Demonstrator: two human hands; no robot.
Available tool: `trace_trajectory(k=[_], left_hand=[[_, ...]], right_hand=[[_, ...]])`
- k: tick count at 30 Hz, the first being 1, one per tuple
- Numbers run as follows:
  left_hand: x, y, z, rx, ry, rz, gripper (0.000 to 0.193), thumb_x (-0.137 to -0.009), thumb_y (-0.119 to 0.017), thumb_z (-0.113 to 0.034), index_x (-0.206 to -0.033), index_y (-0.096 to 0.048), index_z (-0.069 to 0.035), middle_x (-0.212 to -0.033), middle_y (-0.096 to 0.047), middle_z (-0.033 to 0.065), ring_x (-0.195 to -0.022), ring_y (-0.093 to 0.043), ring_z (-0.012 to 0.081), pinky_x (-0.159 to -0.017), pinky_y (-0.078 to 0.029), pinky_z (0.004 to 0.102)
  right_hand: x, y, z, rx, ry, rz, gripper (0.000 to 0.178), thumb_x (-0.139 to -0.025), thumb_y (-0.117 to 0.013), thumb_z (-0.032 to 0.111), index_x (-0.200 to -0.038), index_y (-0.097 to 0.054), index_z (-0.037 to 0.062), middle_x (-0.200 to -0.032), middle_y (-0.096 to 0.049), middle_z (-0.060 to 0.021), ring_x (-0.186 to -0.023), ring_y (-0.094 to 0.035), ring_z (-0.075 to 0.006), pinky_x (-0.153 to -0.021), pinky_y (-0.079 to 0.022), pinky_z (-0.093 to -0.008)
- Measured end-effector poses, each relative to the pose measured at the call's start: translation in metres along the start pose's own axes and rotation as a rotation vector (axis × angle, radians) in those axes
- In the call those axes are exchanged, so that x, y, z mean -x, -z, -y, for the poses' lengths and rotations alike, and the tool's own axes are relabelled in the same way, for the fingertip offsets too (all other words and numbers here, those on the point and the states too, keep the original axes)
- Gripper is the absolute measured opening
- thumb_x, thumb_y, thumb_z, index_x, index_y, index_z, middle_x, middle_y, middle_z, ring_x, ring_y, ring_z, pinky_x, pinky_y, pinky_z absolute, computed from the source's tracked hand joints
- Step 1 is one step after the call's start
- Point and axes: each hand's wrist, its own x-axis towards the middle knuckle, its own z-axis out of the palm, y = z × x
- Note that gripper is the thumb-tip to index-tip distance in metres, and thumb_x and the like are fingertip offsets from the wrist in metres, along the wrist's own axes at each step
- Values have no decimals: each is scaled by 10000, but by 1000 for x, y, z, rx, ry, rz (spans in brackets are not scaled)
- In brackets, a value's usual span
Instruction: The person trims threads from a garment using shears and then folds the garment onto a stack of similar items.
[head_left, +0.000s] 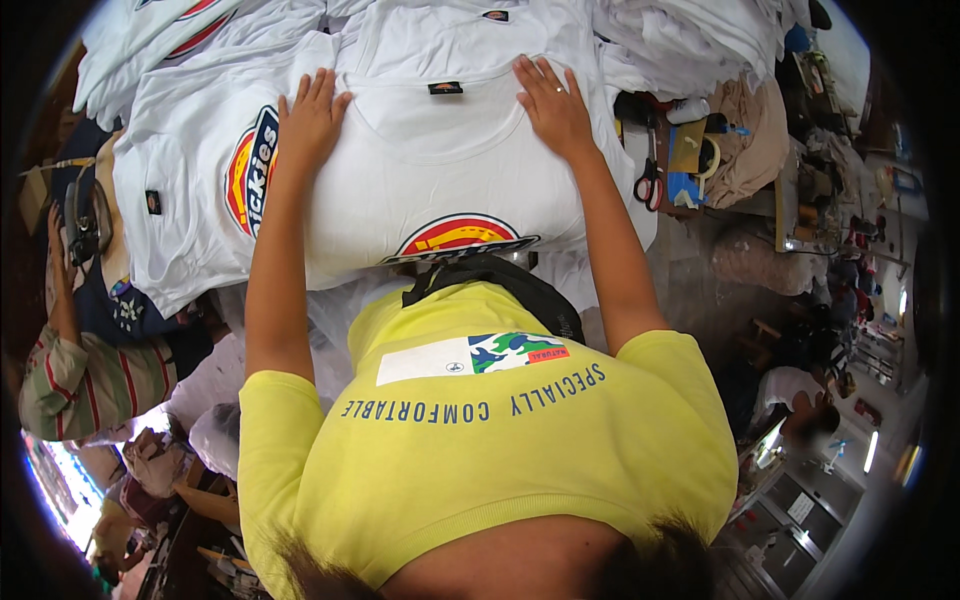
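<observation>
A white T-shirt with a red and yellow print lies spread before me, its neckline at the far side and its printed front hanging over the near table edge. My left hand lies flat on the shirt's left shoulder, fingers stretched out. On the right shoulder rests my right hand, palm down with the fingers apart and a ring on one of them. Between the hands, a small black neck label shows inside the collar. Another printed white shirt lies beside it on the left.
More white shirts are heaped at the back. Scissors with red and black handles lie right of the shirts, near a tape roll and beige cloth. A person in a striped sleeve is at the left.
</observation>
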Motion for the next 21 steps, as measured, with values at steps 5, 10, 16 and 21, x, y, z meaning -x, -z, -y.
trace_trajectory(k=[5,10,16,21], left_hand=[[-32,6,-6,84,-89,-140,337,-892,-449,-372,-984,-539,-61,-1129,-543,119,-1089,-471,294,-848,-370,446],[-48,13,-4,101,-76,-161,325,-868,-503,-369,-791,-499,-53,-796,-607,115,-731,-583,293,-564,-434,403],[-67,-8,19,-28,-143,-96,441,-865,-449,-475,-742,-542,-62,-577,-584,133,-545,-580,305,-456,-423,409],[-70,-10,22,30,-85,-44,462,-861,-447,-484,-724,-564,-59,-580,-586,144,-553,-579,319,-475,-428,418]], right_hand=[[-20,-3,-17,-476,-55,-35,353,-874,-488,180,-1226,-483,196,-1289,-461,3,-1193,-412,-200,-1005,-268,-401],[-36,-8,-31,-394,-66,-207,243,-815,-579,212,-1052,-592,159,-1071,-566,-31,-990,-517,-227,-876,-365,-401],[-65,-13,-40,-109,-82,-47,255,-790,-580,356,-842,-643,114,-877,-607,-9,-883,-536,-232,-757,-390,-371],[-72,-18,-53,-232,-84,-2,280,-808,-558,369,-827,-640,102,-806,-623,-44,-875,-551,-250,-745,-405,-378]])
